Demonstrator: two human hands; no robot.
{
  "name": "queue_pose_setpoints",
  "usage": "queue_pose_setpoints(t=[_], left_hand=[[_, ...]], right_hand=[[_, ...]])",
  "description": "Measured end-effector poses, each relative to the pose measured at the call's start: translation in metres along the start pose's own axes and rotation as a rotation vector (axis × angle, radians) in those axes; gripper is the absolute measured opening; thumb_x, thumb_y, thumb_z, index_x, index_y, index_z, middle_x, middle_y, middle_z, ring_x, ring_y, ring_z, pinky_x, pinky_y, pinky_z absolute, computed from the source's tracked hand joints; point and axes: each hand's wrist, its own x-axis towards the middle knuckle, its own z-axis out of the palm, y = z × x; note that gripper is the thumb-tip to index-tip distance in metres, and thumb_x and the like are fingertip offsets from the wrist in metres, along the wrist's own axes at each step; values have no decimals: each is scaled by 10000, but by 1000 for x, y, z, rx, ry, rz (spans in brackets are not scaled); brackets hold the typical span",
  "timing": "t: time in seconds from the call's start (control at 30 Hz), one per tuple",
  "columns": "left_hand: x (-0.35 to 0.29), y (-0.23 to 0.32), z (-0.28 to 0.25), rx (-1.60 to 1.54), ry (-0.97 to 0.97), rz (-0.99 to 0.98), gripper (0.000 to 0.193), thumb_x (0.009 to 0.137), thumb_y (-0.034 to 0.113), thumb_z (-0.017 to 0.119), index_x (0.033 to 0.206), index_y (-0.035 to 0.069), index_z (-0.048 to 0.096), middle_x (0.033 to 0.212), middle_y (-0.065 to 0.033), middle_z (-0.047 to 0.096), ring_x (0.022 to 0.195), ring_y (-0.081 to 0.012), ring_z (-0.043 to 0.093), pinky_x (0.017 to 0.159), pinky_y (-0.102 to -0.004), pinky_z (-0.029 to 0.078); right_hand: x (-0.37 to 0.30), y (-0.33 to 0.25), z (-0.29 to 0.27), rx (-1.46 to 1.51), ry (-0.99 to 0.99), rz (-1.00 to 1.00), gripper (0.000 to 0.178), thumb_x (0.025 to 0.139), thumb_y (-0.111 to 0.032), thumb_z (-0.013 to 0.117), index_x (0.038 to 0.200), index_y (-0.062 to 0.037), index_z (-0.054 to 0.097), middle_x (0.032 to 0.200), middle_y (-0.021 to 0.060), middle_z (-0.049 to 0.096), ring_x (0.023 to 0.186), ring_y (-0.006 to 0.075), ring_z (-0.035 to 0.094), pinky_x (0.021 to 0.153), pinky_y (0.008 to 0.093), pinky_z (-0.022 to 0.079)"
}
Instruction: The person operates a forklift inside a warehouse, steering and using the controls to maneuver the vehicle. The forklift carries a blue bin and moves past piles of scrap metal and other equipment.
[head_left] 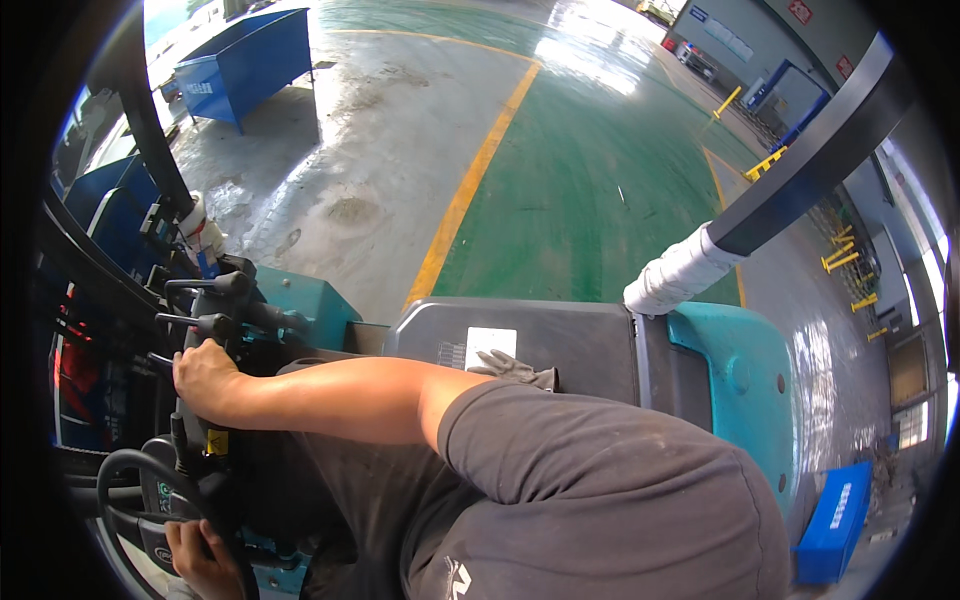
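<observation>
My right hand [207, 382] is closed round the end of a control lever [160, 360], its knob hidden under my fingers. Beside it, two more levers with black knobs, a nearer one [212, 325] and a farther one [230, 284], stand free of my hand. Lower in view, my left hand [200, 558] has its fingers curled round the black steering wheel [112, 480], partly behind the rim. A yellow warning label [217, 442] shows between the wheel and levers. My right forearm stretches across the seat area.
Grey gloves [515, 370] lie on the teal forklift's dark rear cover [560, 330]. A black post [800, 150] wrapped in white rises at the right. A blue bin [250, 70] stands on the floor ahead, a blue box [835, 520] at lower right. Yellow barriers [765, 163] line the wall.
</observation>
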Motion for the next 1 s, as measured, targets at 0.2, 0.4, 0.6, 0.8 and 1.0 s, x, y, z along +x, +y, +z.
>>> queue_pose_setpoints(t=[0.2, 0.4, 0.6, 0.8, 1.0], left_hand=[[-37, 9, -20, 23, -6, 19, 172, 991, 201, 689, 913, 50, 718, 903, -192, 647, 791, -409, 635, 690, -524, 525], [-82, -21, -22, 61, 6, -71, 163, 1003, 179, 677, 952, 35, 734, 908, -197, 666, 891, -440, 623, 928, -571, 514], [-113, -54, -25, -8, 201, -143, 148, 1003, 51, 554, 890, -38, 518, 833, -167, 455, 764, -345, 488, 697, -430, 395], [-122, -91, -37, 118, 322, -290, 126, 1005, 85, 594, 965, -32, 574, 923, -173, 545, 866, -371, 568, 803, -442, 476], [-129, -124, -38, 241, 601, -397, 514, 926, 351, 826, 1262, 12, 634, 1140, -137, 647, 989, -311, 615, 875, -404, 508]], right_hand=[[-11, 5, -11, -72, -7, 2, 430, 967, -150, 607, 1330, 74, 663, 975, 131, 759, 866, 268, 752, 659, 398, 546], [-19, 4, -21, -78, 112, 51, 305, 957, -147, 606, 1201, 5, 709, 897, 127, 757, 805, 260, 759, 635, 379, 564], [-22, 11, -29, 6, 101, 55, 349, 949, -163, 628, 1230, 32, 698, 913, 126, 766, 810, 260, 775, 642, 385, 595], [-24, 16, -31, 38, 150, 44, 323, 968, -159, 609, 1212, 31, 704, 896, 137, 754, 786, 282, 770, 645, 396, 600], [-28, 18, -35, 46, 139, 41, 333, 977, -147, 598, 1248, 26, 682, 889, 147, 749, 753, 294, 772, 636, 398, 608]])
